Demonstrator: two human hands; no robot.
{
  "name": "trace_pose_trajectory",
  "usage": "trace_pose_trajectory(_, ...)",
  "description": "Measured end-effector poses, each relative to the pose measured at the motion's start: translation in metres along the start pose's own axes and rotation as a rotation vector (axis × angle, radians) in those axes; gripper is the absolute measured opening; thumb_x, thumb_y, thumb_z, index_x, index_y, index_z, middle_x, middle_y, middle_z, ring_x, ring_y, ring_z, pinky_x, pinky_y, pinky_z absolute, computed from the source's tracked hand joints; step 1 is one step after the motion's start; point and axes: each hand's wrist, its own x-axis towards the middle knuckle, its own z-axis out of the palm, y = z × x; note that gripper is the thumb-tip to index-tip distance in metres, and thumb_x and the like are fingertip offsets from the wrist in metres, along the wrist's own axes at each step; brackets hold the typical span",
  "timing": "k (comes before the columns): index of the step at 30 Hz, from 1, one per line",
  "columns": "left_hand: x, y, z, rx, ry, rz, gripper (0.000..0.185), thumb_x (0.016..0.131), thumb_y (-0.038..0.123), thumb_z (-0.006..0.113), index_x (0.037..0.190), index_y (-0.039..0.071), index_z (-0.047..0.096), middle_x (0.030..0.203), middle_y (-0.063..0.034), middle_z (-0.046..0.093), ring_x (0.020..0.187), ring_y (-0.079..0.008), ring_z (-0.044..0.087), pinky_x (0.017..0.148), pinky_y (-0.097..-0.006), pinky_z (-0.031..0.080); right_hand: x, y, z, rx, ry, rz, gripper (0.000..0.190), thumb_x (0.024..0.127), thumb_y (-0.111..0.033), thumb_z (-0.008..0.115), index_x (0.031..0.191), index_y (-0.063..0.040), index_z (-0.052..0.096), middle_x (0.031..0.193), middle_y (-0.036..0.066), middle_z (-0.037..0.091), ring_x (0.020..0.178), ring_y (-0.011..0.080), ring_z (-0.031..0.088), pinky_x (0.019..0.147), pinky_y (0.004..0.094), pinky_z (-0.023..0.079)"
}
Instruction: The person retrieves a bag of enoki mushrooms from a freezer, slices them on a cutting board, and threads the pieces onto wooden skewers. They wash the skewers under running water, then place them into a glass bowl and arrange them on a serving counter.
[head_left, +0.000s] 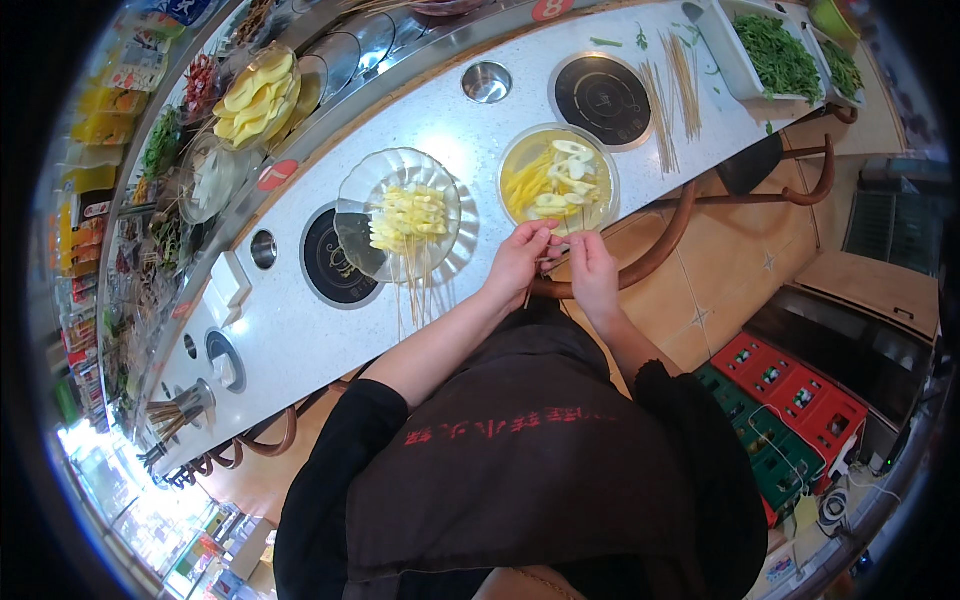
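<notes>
My left hand (519, 259) is closed around thin wooden skewers, whose ends show below it. Close beside it, the fingertips of my right hand (592, 262) pinch a thin skewer; what lies between the two hands is too small to make out. Just beyond them a round clear bowl (504, 187) holds yellow strips (527, 186) and pale, hollow slices (574, 166) in liquid. To the left, a fluted glass bowl (360, 176) holds skewers threaded with pale yellow pieces (409, 217), their bare sticks over the rim toward me.
Loose wooden skewers (664, 112) lie beside an induction hob (604, 99). A white tub (716, 52) of leafy greens (776, 56) stands at the upper right. A steel cup (487, 82) is set in the counter. Below the counter are a wooden chair (679, 232) and red crates (787, 390).
</notes>
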Motion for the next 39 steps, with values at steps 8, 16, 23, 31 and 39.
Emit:
trace_pose_trajectory(8, 0.002, 0.007, 0.003, 0.029, -0.006, -0.001, 0.023, 0.096, 0.021, 0.053, 0.112, 0.006, 0.059, 0.103, -0.0023, 0.062, 0.097, -0.0129, 0.056, 0.087, -0.0297, 0.045, 0.001, -0.017, 0.019, -0.011, -0.138, 0.056, 0.027, 0.097, -0.028, 0.046, 0.093, -0.003, 0.055, 0.074, 0.023, 0.060, 0.072, 0.0430, 0.060, 0.059, 0.0446, 0.046)
trace_pose_trajectory(16, 0.008, 0.025, -0.014, 0.224, -0.021, 0.071, 0.019, 0.098, 0.021, 0.048, 0.107, 0.006, 0.054, 0.089, -0.0014, 0.060, 0.080, -0.0119, 0.058, 0.076, -0.0282, 0.048, 0.015, -0.002, -0.018, -0.183, -0.071, 0.137, 0.036, 0.088, -0.037, 0.060, 0.081, -0.001, 0.057, 0.072, 0.019, 0.061, 0.069, 0.0345, 0.062, 0.060, 0.0408, 0.046)
trace_pose_trajectory(23, 0.004, 0.039, -0.021, 0.244, 0.047, 0.097, 0.020, 0.099, 0.020, 0.044, 0.115, 0.007, 0.049, 0.081, -0.0007, 0.056, 0.053, -0.0061, 0.043, 0.046, -0.0192, 0.034, 0.037, 0.000, -0.036, -0.585, -0.208, 0.226, 0.056, 0.081, -0.054, 0.062, 0.081, 0.002, 0.056, 0.073, 0.018, 0.065, 0.072, 0.0366, 0.063, 0.064, 0.0431, 0.049)
trace_pose_trajectory(31, -0.004, 0.034, -0.016, 0.144, -0.018, 0.099, 0.022, 0.099, 0.020, 0.044, 0.116, 0.006, 0.048, 0.075, -0.0018, 0.056, 0.044, -0.0042, 0.032, 0.040, -0.0185, 0.025, 0.063, -0.009, -0.021, -0.903, -0.375, 0.223, 0.058, 0.077, -0.057, 0.062, 0.085, 0.001, 0.064, 0.080, 0.022, 0.066, 0.081, 0.0378, 0.065, 0.072, 0.0441, 0.051)
trace_pose_trajectory(39, -0.011, 0.029, -0.018, -0.064, -0.127, 0.022, 0.022, 0.099, 0.022, 0.045, 0.113, 0.006, 0.049, 0.074, -0.0012, 0.056, 0.044, -0.0045, 0.032, 0.039, -0.0189, 0.025, 0.050, -0.005, -0.032, -0.771, -0.216, 0.180, 0.035, 0.083, -0.038, 0.059, 0.082, -0.003, 0.063, 0.075, 0.019, 0.065, 0.076, 0.0382, 0.064, 0.068, 0.0468, 0.049)
